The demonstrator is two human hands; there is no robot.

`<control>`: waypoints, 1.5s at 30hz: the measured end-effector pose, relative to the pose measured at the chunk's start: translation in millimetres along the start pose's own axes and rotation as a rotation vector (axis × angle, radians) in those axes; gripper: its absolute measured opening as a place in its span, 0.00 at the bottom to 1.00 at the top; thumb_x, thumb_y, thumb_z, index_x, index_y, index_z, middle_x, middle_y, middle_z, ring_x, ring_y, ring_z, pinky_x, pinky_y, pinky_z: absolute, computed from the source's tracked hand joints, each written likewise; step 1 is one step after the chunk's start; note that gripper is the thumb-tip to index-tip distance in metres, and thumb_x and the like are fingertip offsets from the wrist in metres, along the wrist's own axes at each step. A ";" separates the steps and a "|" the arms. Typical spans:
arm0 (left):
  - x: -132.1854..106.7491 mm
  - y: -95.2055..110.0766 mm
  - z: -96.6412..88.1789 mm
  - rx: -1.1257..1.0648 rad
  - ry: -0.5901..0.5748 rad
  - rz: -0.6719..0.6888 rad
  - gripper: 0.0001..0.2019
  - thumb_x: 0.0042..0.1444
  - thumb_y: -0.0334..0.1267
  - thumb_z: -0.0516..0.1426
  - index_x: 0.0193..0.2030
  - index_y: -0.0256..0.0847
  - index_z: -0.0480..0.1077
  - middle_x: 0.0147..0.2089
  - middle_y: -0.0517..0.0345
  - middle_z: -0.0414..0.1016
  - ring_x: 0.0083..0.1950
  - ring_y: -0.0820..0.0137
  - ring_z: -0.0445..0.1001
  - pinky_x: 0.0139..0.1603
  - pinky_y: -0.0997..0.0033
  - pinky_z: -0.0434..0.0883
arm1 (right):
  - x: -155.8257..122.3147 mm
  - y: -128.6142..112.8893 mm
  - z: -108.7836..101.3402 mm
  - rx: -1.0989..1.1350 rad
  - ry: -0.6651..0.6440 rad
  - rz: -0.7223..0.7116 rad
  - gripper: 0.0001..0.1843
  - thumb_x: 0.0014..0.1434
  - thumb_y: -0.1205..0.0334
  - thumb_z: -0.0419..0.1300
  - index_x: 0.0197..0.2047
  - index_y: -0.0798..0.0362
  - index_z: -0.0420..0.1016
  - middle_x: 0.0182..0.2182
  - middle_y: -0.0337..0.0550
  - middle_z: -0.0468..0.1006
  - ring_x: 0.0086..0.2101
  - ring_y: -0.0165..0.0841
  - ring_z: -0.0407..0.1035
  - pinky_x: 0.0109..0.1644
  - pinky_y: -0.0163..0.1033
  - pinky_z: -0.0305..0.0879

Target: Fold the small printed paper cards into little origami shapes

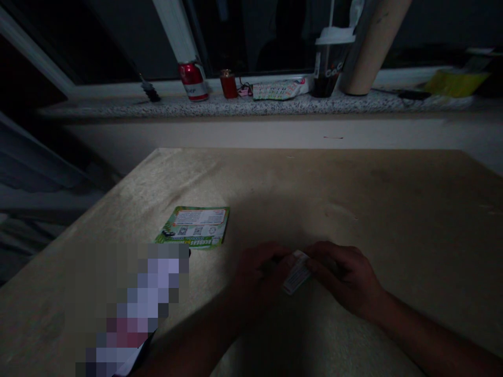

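Observation:
Both my hands meet low in the middle of a beige table (pixel 353 183) in dim light. My left hand (pixel 257 275) and my right hand (pixel 343 277) each pinch one end of a small white card or packet (pixel 296 272), held just above the tabletop. The fingers of both hands are curled round it. A green printed card (pixel 196 226) lies flat on the table to the left of my left hand, not touched.
A blurred-out patch (pixel 137 309) covers something at the table's near left. On the stone windowsill (pixel 118 107) behind stand a red can (pixel 192 81), a small red object (pixel 228 84), a printed sheet (pixel 279 89), a lidded cup (pixel 332 60) and a cardboard tube (pixel 373 47).

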State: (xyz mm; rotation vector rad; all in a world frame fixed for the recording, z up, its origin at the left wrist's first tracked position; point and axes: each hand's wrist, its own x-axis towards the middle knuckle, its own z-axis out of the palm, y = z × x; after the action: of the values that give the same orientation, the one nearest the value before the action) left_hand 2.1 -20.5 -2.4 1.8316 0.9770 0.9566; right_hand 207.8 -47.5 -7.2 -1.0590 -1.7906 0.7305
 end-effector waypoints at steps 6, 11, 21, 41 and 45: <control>-2.0 -2.5 0.0 0.046 0.056 0.094 0.03 0.62 0.35 0.60 0.42 0.43 0.76 0.35 0.61 0.78 0.36 0.72 0.76 0.38 0.74 0.70 | 1.3 0.0 -0.5 -0.109 0.081 -0.215 0.04 0.63 0.72 0.62 0.40 0.55 0.77 0.26 0.43 0.76 0.26 0.31 0.69 0.27 0.37 0.65; 0.3 1.0 -1.1 -0.027 0.078 0.217 0.03 0.62 0.32 0.61 0.42 0.42 0.75 0.37 0.60 0.77 0.38 0.72 0.76 0.40 0.73 0.71 | 2.6 -1.5 1.1 -0.132 0.103 -0.339 0.10 0.59 0.76 0.63 0.43 0.57 0.77 0.28 0.45 0.77 0.28 0.33 0.69 0.30 0.41 0.66; 1.2 -0.4 -0.4 -0.182 -0.016 0.204 0.05 0.59 0.31 0.64 0.42 0.42 0.77 0.38 0.57 0.77 0.40 0.70 0.76 0.43 0.70 0.72 | 4.2 -5.7 0.1 -0.055 0.127 -0.419 0.14 0.55 0.79 0.65 0.44 0.59 0.77 0.31 0.48 0.77 0.31 0.36 0.71 0.32 0.44 0.70; 1.9 0.0 -2.6 -0.288 -0.003 0.016 0.08 0.64 0.42 0.59 0.36 0.40 0.72 0.34 0.59 0.70 0.36 0.71 0.69 0.38 0.71 0.67 | 3.4 -3.8 -1.6 0.026 0.085 -0.260 0.08 0.59 0.74 0.64 0.40 0.54 0.78 0.28 0.42 0.77 0.29 0.34 0.71 0.31 0.42 0.69; 2.3 0.1 -2.3 -0.321 0.024 -0.001 0.07 0.62 0.40 0.60 0.35 0.41 0.72 0.33 0.60 0.69 0.34 0.72 0.67 0.36 0.72 0.66 | 2.9 -2.7 -1.5 0.052 0.119 -0.250 0.09 0.58 0.76 0.64 0.38 0.54 0.77 0.27 0.41 0.76 0.28 0.33 0.71 0.30 0.41 0.68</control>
State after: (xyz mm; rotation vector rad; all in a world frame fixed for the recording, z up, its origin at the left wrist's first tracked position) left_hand 1.0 -17.8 -0.9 1.5538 0.7871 1.0696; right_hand 207.5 -46.1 -3.2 -0.8087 -1.7524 0.5467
